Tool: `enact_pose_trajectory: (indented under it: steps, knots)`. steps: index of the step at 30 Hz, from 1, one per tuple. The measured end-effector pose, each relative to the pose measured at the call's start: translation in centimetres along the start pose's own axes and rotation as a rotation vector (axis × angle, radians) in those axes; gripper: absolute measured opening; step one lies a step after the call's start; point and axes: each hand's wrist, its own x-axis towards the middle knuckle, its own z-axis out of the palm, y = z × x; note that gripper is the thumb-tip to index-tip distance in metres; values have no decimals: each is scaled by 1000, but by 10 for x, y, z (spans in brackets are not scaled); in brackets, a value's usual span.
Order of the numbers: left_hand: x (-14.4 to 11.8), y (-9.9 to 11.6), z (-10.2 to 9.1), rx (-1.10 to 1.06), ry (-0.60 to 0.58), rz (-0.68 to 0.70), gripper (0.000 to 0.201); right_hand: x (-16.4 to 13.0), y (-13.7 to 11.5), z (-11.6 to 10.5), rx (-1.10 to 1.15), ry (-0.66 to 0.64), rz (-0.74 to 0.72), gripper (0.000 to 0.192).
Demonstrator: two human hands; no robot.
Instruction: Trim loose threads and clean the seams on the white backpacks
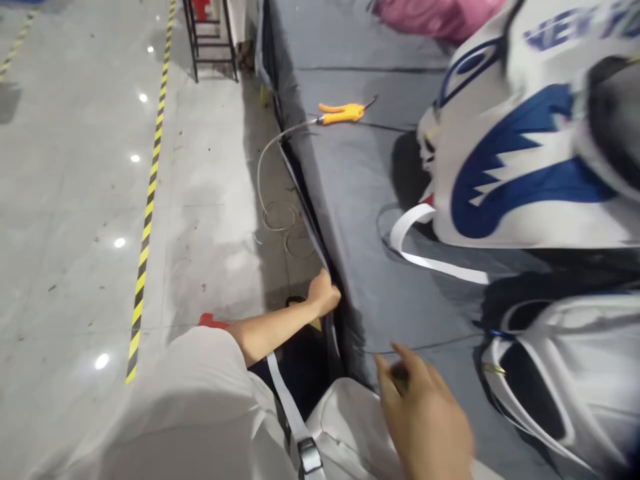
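Note:
My left hand (324, 294) reaches out at the side of the table, closed around the hanging edge of the grey cover (345, 267). Lower right, my right hand (427, 417) hovers over the cover, its thumb and fingers curled together and slightly blurred. Something small and dark shows between them, too unclear to name. A white strap (287, 400) with a black-and-silver buckle (309, 455) hangs across my lap. Right of my right hand lies a white bag (595, 373) with a dark opening and a gold-coloured zip pull.
A white backpack (480, 220) with blue graphics stands on the table, its white strap (440, 265) trailing. An orange air blow gun (345, 113) lies farther back, its hose (260, 173) looping to the floor. Pink fabric (440, 17) and a black stool (210, 40) are beyond.

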Motion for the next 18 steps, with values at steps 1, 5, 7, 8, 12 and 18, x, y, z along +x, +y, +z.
enact_pose_trajectory:
  steps: [1, 5, 7, 8, 12, 18]
  knots:
    - [-5, 3, -3, 33, -19, 25, 39, 19, -14, 8, -33, -79, -16, 44]
    - [-32, 21, -24, 151, -84, 117, 23, 70, -59, 28, -170, -227, -80, 61]
    - [-44, 33, -31, 244, -148, 228, 24, 81, -68, 28, -227, -222, -86, 53]
    - [-47, 39, -32, 296, -185, 292, 25, 83, -70, 26, -249, -229, -84, 49]
    - [-46, 50, -31, 364, -311, 462, 23, 86, -64, 18, -256, -273, -58, 44]
    - [-37, 27, -34, 133, -322, 762, 30, 84, -50, 11, -272, -228, 33, 55]
